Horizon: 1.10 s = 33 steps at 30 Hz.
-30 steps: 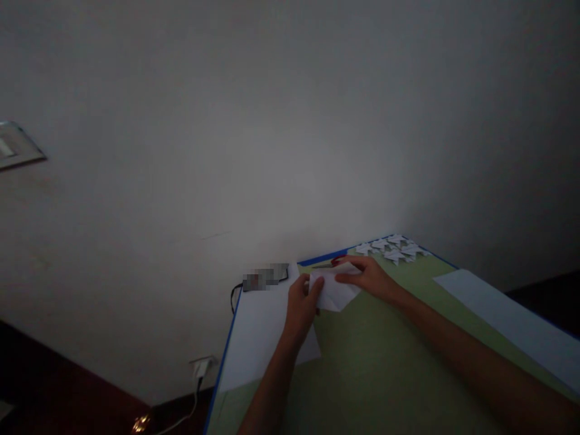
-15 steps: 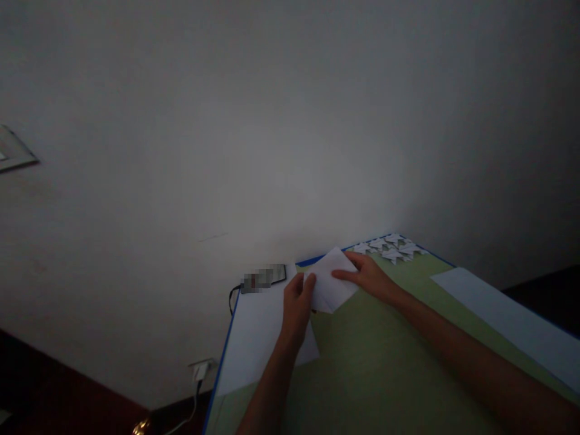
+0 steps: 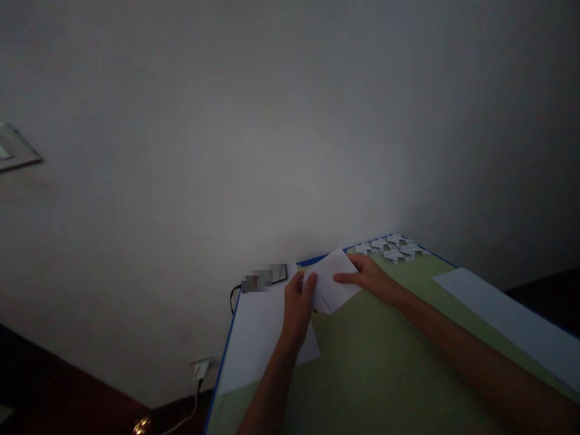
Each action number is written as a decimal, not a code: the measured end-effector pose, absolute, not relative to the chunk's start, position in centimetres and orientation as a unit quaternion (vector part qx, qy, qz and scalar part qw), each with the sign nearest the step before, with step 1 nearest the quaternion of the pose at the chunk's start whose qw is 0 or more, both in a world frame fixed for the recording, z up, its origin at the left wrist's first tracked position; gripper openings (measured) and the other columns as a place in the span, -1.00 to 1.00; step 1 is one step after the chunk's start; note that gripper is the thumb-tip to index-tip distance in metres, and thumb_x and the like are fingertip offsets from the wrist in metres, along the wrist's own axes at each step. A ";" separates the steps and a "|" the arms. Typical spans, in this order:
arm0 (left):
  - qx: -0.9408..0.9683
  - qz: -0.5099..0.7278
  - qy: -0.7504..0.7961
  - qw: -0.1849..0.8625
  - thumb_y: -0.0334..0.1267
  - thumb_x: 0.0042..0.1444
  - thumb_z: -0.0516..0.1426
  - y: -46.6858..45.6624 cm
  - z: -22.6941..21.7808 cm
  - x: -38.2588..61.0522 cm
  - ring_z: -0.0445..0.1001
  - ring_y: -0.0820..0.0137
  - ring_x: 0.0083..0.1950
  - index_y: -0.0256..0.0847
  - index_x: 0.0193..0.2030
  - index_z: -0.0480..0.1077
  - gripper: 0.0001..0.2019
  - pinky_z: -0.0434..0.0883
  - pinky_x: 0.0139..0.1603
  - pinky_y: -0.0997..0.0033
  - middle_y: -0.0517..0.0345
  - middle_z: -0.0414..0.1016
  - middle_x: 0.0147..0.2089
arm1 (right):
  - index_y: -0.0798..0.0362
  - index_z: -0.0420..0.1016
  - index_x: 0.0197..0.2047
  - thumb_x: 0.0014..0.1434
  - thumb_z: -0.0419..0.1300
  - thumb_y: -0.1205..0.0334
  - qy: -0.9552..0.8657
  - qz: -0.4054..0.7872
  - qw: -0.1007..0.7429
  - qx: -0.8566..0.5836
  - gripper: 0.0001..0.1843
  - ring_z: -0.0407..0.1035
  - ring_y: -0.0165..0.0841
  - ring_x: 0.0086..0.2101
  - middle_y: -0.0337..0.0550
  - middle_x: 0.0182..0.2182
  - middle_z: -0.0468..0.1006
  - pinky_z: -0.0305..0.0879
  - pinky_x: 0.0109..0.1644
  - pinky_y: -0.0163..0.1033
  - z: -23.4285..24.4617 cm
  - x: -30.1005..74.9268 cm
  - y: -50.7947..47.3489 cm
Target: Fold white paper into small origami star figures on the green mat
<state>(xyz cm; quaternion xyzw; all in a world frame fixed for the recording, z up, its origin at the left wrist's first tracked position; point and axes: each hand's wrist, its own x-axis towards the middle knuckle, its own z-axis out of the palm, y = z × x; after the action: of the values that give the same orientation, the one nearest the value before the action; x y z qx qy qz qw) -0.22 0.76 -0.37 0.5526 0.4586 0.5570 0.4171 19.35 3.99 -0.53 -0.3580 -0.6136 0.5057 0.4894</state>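
Note:
A partly folded white sheet of paper lies on the green table top, near its far edge. My left hand pinches the sheet's left edge with thumb and fingers closed on it. My right hand presses on the right side of the sheet, thumb on top and fingers curled round its far edge. A flap of the sheet stands up toward the wall.
A larger white sheet lies under my left hand at the table's left edge. Another white sheet lies on the right. Several small folded paper shapes sit at the far corner. A dark device with a cable rests by the wall.
The sheet's far flap has been lifted and opened upward since a second ago. Both hands stayed in nearly the same place on it.

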 end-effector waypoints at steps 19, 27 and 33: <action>0.481 0.564 0.483 0.466 0.28 0.07 0.13 0.8 -0.7 0.1 0.38 0.43 -0.57 -0.27 -0.24 0.39 -0.45 0.33 -0.75 0.52 0.22 0.32 -0.49 | -0.20 0.59 0.10 0.20 0.04 0.60 -0.843 0.063 0.467 -0.260 -0.39 0.43 -0.26 -0.03 -0.05 -0.01 0.54 0.39 0.04 -0.09 -1.9 18.8 3.8; 0.504 0.557 0.498 0.433 0.22 0.00 0.24 1.0 -0.9 -0.2 0.36 0.47 -0.58 -0.24 -0.29 0.34 -0.50 0.30 -0.73 0.56 0.26 0.31 -0.48 | -0.17 0.57 0.14 0.15 0.13 0.54 -0.850 0.071 0.451 -0.262 -0.42 0.42 -0.22 -0.04 -0.04 -0.02 0.54 0.38 0.05 -0.06 -1.0 18.5 2.6; 0.495 0.581 0.500 0.408 0.15 0.04 0.22 0.9 -0.7 -0.2 0.35 0.48 -0.53 -0.24 -0.30 0.34 -0.57 0.32 -0.70 0.58 0.26 0.30 -0.45 | -0.04 0.66 -0.03 0.41 -0.02 0.09 -0.772 0.244 0.514 -0.283 -0.59 0.44 -0.20 0.00 -0.03 -0.05 0.58 0.31 0.16 -0.02 -0.6 18.3 2.3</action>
<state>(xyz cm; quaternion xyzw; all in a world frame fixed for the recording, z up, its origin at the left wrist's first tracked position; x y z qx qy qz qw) -0.23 0.90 -0.67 0.4954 0.5000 0.5814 0.4082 18.26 2.29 -0.57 -0.2828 -0.7721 0.2445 0.5140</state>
